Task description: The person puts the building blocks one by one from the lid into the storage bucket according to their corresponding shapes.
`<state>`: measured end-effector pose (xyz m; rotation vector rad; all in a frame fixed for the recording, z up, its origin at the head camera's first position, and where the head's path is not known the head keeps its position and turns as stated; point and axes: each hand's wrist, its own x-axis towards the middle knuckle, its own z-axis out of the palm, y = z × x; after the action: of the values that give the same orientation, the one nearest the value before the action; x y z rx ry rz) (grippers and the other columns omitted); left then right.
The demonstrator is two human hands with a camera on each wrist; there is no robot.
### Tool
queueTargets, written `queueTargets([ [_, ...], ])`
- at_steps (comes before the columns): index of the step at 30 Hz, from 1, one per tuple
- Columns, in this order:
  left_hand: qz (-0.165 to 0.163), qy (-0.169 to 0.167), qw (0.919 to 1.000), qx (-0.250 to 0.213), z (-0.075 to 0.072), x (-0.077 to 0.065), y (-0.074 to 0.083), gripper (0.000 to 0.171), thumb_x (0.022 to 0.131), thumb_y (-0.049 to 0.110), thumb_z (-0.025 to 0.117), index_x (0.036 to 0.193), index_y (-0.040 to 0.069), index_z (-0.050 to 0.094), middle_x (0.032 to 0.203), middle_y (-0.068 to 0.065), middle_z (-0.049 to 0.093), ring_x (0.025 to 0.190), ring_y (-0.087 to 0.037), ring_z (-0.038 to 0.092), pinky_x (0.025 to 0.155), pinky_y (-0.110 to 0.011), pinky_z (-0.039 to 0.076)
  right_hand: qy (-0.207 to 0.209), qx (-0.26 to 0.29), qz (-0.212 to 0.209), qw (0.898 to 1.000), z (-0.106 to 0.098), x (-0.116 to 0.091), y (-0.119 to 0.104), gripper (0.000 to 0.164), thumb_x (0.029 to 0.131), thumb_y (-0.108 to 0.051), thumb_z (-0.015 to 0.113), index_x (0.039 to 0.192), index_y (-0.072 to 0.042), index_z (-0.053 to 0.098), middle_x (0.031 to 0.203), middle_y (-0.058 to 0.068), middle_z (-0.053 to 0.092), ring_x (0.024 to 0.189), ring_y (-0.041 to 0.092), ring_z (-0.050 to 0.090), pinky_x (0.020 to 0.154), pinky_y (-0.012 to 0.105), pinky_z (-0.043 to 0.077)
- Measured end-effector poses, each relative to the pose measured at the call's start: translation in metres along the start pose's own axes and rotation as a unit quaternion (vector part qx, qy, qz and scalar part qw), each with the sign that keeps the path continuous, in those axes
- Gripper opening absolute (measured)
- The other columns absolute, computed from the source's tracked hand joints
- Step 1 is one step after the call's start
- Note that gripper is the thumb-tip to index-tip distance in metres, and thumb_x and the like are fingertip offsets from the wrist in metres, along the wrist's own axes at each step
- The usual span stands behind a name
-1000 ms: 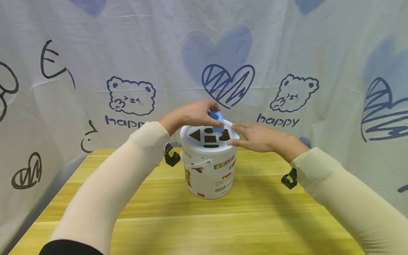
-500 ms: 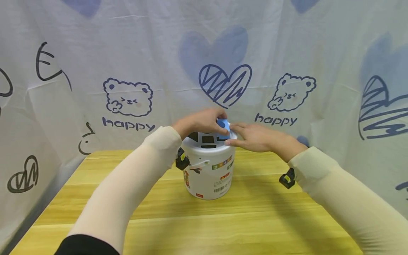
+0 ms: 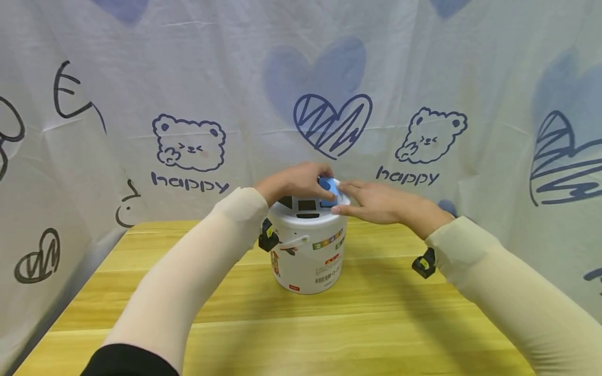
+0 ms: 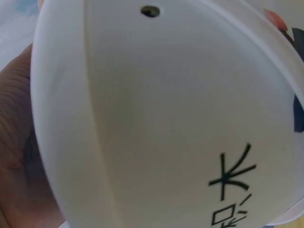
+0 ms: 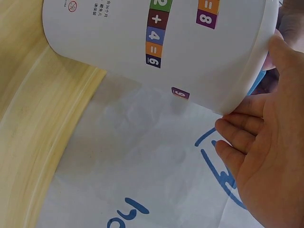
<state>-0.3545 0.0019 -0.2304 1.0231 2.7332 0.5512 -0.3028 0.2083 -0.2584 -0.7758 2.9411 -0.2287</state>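
A white bucket [image 3: 308, 256] with printed labels stands on the table, its lid [image 3: 301, 221] pierced by dark shaped holes. My left hand [image 3: 301, 180] pinches a light blue block [image 3: 329, 189] from above. The block overlaps the right-hand hole of the lid, tilted a little. My right hand [image 3: 378, 202] lies along the right side of the lid, thumb in front and fingers behind, touching the rim. In the right wrist view its fingers [image 5: 240, 128] are nearly straight against the bucket's edge. The bucket wall [image 4: 156, 109] hides most of my left hand in the left wrist view.
A wooden table [image 3: 301, 334] carries the bucket. Behind and at both sides hangs a pale cloth [image 3: 254, 68] with hearts and bears. The bucket's white handle [image 3: 293, 242] hangs at its front left. Black mounts sit under both wrists.
My left hand moved right and slightly down with the blue block, from mid-lid to the right-hand hole, then dipped slightly. My right hand stayed at the rim.
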Motion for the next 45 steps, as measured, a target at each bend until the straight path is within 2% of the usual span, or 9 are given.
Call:
queueTargets([
  [13, 0.004, -0.006, 1.0000, 0.004, 0.009, -0.003, -0.005, 0.064, 0.085, 0.039, 0.075, 0.134, 0.005, 0.051, 0.127, -0.009, 0.059, 0.107, -0.018, 0.057, 0.093, -0.028, 0.048, 0.002, -0.003, -0.003, 1.000, 0.002, 0.001, 0.001, 0.097, 0.087, -0.080, 0.031, 0.157, -0.014, 0.021, 0.160, 0.012, 0.021, 0.141, 0.039, 0.029, 0.114, 0.055, 0.024],
  [26, 0.004, 0.004, 0.9999, 0.015, 0.012, -0.005, -0.010, 0.073, 0.083, 0.042, 0.076, 0.140, 0.006, 0.048, 0.131, -0.007, 0.055, 0.115, -0.020, 0.053, 0.100, -0.034, 0.044, 0.003, -0.007, -0.006, 1.000, 0.003, 0.003, 0.000, 0.098, 0.087, -0.081, 0.030, 0.157, -0.012, 0.022, 0.160, 0.014, 0.022, 0.140, 0.039, 0.030, 0.114, 0.056, 0.024],
  [34, 0.014, 0.018, 0.9997, 0.014, -0.001, -0.017, -0.010, 0.068, 0.085, 0.038, 0.075, 0.138, 0.004, 0.050, 0.129, -0.010, 0.055, 0.113, -0.023, 0.053, 0.094, -0.033, 0.047, 0.005, -0.007, -0.008, 1.000, 0.001, 0.004, 0.001, 0.099, 0.087, -0.081, 0.031, 0.156, -0.011, 0.022, 0.159, 0.014, 0.023, 0.139, 0.040, 0.032, 0.112, 0.057, 0.026],
  [38, 0.022, 0.023, 0.9993, 0.019, -0.005, -0.025, -0.011, 0.069, 0.085, 0.039, 0.076, 0.138, 0.003, 0.050, 0.131, -0.012, 0.055, 0.117, -0.024, 0.052, 0.098, -0.036, 0.046, 0.002, -0.013, -0.007, 1.000, 0.000, 0.004, 0.002, 0.100, 0.086, -0.082, 0.030, 0.156, -0.011, 0.023, 0.159, 0.014, 0.023, 0.139, 0.040, 0.032, 0.112, 0.057, 0.026],
  [45, 0.018, 0.036, 0.9990, 0.018, -0.010, -0.042, -0.017, 0.071, 0.084, 0.039, 0.076, 0.139, 0.003, 0.050, 0.133, -0.014, 0.054, 0.121, -0.028, 0.051, 0.102, -0.041, 0.043, 0.001, -0.005, -0.010, 1.000, 0.002, 0.003, 0.005, 0.099, 0.086, -0.082, 0.031, 0.157, -0.012, 0.023, 0.160, 0.012, 0.021, 0.140, 0.040, 0.030, 0.112, 0.059, 0.025],
])
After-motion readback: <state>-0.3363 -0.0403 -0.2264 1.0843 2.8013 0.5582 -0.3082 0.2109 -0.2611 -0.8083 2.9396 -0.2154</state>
